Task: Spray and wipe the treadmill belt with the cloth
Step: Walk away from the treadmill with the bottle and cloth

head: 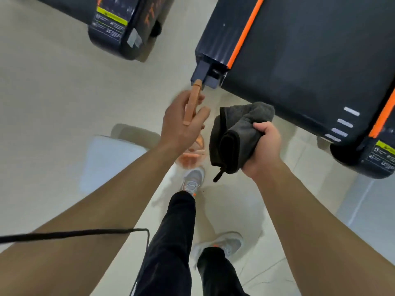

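Cord: black cord (74, 233) crosses the L forearm at bottom left; both ends cut off by frame.
L hand: L hand (181, 122) wrapped round the top of the spray bottle (191, 155). Bottle is orange and motion-blurred, its body mostly hidden under the palm. Long orange head pokes out twd the treadmill's rear corner.
R hand: R hand (264, 144) fisted on the cloth (237, 133), a grey bunched cloth w/ a black loop hanging; fingers buried in the folds.
Belt: treadmill belt (310, 56) is dark, upper right, far end cut off. Cloth held just off its near edge, above the floor (42, 103).
Other: 2nd treadmill (119, 24) at top left, only its end visible.
Feet: grey shoes (193, 180), partly hidden by legs.
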`<state>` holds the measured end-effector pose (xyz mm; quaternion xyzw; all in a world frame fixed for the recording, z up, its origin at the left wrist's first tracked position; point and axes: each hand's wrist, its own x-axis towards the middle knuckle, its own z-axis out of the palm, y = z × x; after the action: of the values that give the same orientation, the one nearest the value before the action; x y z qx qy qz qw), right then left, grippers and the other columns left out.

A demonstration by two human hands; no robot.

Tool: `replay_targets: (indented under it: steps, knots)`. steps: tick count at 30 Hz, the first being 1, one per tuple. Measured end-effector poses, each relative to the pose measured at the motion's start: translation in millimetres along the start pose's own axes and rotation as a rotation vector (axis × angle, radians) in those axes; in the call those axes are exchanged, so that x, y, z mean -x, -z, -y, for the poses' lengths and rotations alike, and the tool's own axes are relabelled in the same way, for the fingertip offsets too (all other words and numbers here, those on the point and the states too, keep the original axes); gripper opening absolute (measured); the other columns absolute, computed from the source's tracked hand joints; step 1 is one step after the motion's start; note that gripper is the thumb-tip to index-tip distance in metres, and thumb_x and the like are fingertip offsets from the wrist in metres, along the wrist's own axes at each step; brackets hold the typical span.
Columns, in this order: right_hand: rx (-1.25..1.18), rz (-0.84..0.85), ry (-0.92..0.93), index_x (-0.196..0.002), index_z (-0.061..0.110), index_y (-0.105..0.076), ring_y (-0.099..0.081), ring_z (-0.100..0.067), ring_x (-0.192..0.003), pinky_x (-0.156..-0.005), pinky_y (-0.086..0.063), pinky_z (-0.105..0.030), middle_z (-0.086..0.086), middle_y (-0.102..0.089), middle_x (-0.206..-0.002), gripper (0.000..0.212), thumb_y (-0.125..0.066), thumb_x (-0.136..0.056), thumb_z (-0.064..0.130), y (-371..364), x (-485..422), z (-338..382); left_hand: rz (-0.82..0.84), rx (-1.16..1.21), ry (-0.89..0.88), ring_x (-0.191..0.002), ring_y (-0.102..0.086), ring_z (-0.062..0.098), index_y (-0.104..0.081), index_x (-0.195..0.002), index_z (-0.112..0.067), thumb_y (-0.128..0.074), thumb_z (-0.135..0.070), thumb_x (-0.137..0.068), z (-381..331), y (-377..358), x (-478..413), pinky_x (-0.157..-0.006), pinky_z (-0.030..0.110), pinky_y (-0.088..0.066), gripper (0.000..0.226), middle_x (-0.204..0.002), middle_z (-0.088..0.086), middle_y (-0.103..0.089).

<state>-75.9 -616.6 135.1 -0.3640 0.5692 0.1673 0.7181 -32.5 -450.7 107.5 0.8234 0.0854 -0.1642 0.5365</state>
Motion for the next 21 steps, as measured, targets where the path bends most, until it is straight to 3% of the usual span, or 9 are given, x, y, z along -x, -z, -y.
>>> replay_targets:
  steps: [3,5,9,12,14,16,19,21]
  knots:
    - [0.175,0.031,-0.047,-0.104,0.015,-0.068,-0.068,-0.028,-0.093,-0.091,-0.054,-0.039,-0.008,-0.073,-0.1,0.026,-0.055,-0.087,0.029,-50,39,6,-0.159,0.016,0.05,-0.089,-0.074,0.021,-0.065,-0.118,-0.024,-0.063,-0.048,-0.095,-16,53,1,-0.081,0.048,-0.064,0.033,-0.109,-0.004,-0.071]
    - [0.285,0.068,-0.066,-0.108,0.013,-0.068,-0.068,-0.028,-0.089,-0.081,-0.055,-0.036,-0.009,-0.074,-0.1,0.029,-0.055,-0.087,0.029,-79,54,4,-0.256,0.038,0.086,-0.09,-0.073,0.024,-0.063,-0.112,-0.031,-0.061,-0.055,-0.094,-18,83,1,-0.086,0.056,-0.06,0.03,-0.102,-0.006,-0.073]
    - [0.398,0.21,-0.132,-0.111,0.007,-0.067,-0.07,-0.028,-0.081,-0.075,-0.053,-0.034,-0.012,-0.076,-0.094,0.036,-0.048,-0.089,0.028,-123,62,-12,-0.417,0.014,0.128,-0.086,-0.07,0.024,-0.064,-0.115,-0.022,-0.059,-0.049,-0.098,-13,123,6,-0.084,0.049,-0.057,0.032,-0.094,0.0,-0.074]
    - [0.449,0.32,-0.21,-0.121,0.003,-0.064,-0.072,-0.031,-0.092,-0.081,-0.053,-0.038,-0.016,-0.076,-0.102,0.045,-0.04,-0.092,0.028,-146,56,-35,-0.468,0.035,0.157,-0.087,-0.068,0.025,-0.065,-0.123,-0.015,-0.059,-0.043,-0.101,6,140,15,-0.084,0.039,-0.056,0.037,-0.098,0.005,-0.072]
    - [0.488,0.351,-0.264,-0.126,0.002,-0.063,-0.071,-0.034,-0.099,-0.086,-0.053,-0.041,-0.019,-0.074,-0.11,0.05,-0.039,-0.092,0.029,-158,49,-56,-0.484,-0.042,0.219,-0.101,-0.069,0.021,-0.063,-0.131,-0.015,-0.053,-0.044,-0.103,23,149,27,-0.086,0.028,-0.053,0.043,-0.109,0.001,-0.071]
    - [0.549,0.375,-0.295,-0.13,0.001,-0.061,-0.068,-0.035,-0.105,-0.09,-0.052,-0.042,-0.02,-0.072,-0.117,0.055,-0.042,-0.087,0.031,-168,42,-78,-0.538,-0.097,0.236,-0.116,-0.068,0.025,-0.058,-0.143,-0.013,-0.047,-0.043,-0.104,42,157,43,-0.096,0.031,-0.054,0.05,-0.126,0.005,-0.07]
    - [0.662,0.473,-0.344,-0.138,-0.005,-0.052,-0.066,-0.036,-0.107,-0.086,-0.053,-0.042,-0.024,-0.066,-0.126,0.081,-0.056,-0.067,0.034,-178,33,-114,-0.685,0.025,0.323,-0.112,-0.068,0.031,-0.055,-0.146,-0.014,-0.053,-0.041,-0.103,76,167,74,-0.101,0.046,-0.053,0.05,-0.122,0.007,-0.073]
    - [0.746,0.538,-0.375,-0.136,-0.006,-0.053,-0.067,-0.035,-0.104,-0.082,-0.055,-0.041,-0.022,-0.066,-0.124,0.082,-0.055,-0.065,0.034,-186,25,-141,-0.723,0.014,0.42,-0.109,-0.069,0.031,-0.052,-0.148,-0.021,-0.048,-0.047,-0.103,100,174,95,-0.1,0.047,-0.052,0.053,-0.122,0.002,-0.073]
